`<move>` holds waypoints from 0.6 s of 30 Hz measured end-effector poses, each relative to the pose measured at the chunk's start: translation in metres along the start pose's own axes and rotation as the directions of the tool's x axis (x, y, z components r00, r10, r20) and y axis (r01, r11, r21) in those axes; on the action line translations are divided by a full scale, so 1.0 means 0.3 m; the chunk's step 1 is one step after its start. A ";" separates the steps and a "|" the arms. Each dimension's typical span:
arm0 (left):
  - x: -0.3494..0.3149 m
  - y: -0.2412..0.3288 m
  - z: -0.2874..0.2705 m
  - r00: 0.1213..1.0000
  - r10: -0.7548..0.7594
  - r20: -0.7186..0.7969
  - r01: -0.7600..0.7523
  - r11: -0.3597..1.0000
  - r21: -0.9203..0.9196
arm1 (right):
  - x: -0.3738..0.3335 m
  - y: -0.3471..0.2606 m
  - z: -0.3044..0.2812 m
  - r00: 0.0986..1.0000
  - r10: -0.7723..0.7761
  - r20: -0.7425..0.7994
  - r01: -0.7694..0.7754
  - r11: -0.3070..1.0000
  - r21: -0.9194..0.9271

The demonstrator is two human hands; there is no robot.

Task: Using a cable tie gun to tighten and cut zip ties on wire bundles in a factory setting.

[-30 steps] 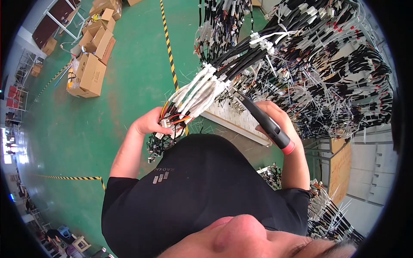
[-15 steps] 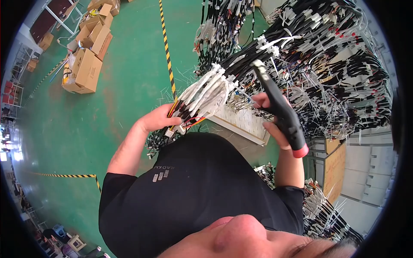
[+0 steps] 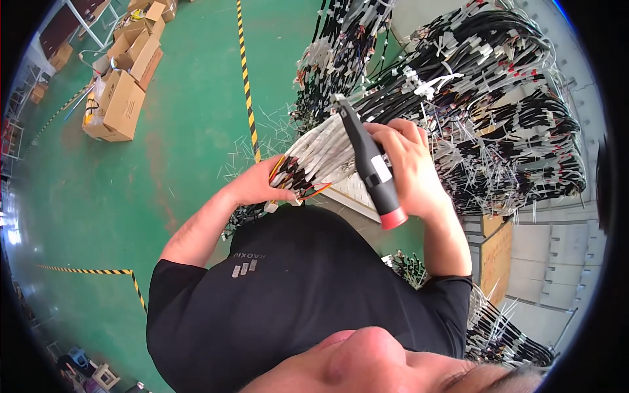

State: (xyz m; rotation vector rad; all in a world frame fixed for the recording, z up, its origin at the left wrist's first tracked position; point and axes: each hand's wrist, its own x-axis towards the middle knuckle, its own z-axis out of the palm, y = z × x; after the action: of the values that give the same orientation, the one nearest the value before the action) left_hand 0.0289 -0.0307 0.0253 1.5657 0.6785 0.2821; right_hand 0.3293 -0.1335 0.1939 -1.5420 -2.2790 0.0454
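Note:
My left hand [image 3: 257, 185] is wrapped round the near end of a thick bundle of wire harnesses [image 3: 322, 149], with thin red and yellow wires and white connectors poking out by the thumb. White sleeving covers this stretch of the bundle, and it runs away to the upper right into black cables. In my right hand [image 3: 411, 171] is a black cylindrical hand tool [image 3: 362, 145] with a narrow tapered nose and a red end cap. Its nose tip lies over the white-sleeved part; whether it touches cannot be made out. The right fingertips are partly hidden behind the tool.
Many more black cable harnesses [image 3: 517, 131] with white ties hang and lie in rows at the right. Another bunch [image 3: 347, 46] hangs at the far middle. Cardboard boxes [image 3: 118, 108] stand on the green floor at the far left. Loose tie offcuts and striped tape mark the floor.
My right hand has brought the tool leftward, from beside the black cables to over the white-sleeved part of the bundle, and turned back-up. My left hand keeps its grip, shifted slightly right.

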 end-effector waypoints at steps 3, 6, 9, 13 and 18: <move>0.002 0.021 -0.018 1.000 0.005 0.014 -0.005 1.000 0.011 | -0.011 -0.068 0.024 0.997 0.002 0.072 0.024 0.938 -0.346; 0.020 -0.002 -0.045 0.998 0.037 0.055 -0.036 0.999 -0.010 | -0.013 -0.077 0.051 0.993 0.056 0.103 -0.014 0.928 -0.372; 0.024 -0.023 -0.079 0.994 0.054 0.094 -0.044 0.993 -0.108 | -0.017 -0.075 0.034 0.994 0.079 0.078 -0.069 0.989 -0.131; 0.062 -0.033 -0.088 0.984 0.072 0.165 -0.074 0.997 0.006 | 0.014 -0.027 0.030 0.987 0.154 0.054 -0.161 0.974 0.160; 0.087 -0.073 -0.065 0.989 0.079 0.126 -0.093 0.989 0.111 | 0.023 0.020 -0.026 0.918 0.317 0.238 -0.395 0.789 0.470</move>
State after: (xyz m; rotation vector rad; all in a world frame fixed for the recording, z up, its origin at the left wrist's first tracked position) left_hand 0.0332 -0.0002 0.0010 1.7122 0.5411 0.2121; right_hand 0.3349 -0.1264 0.2018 -1.6741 -1.8164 0.8288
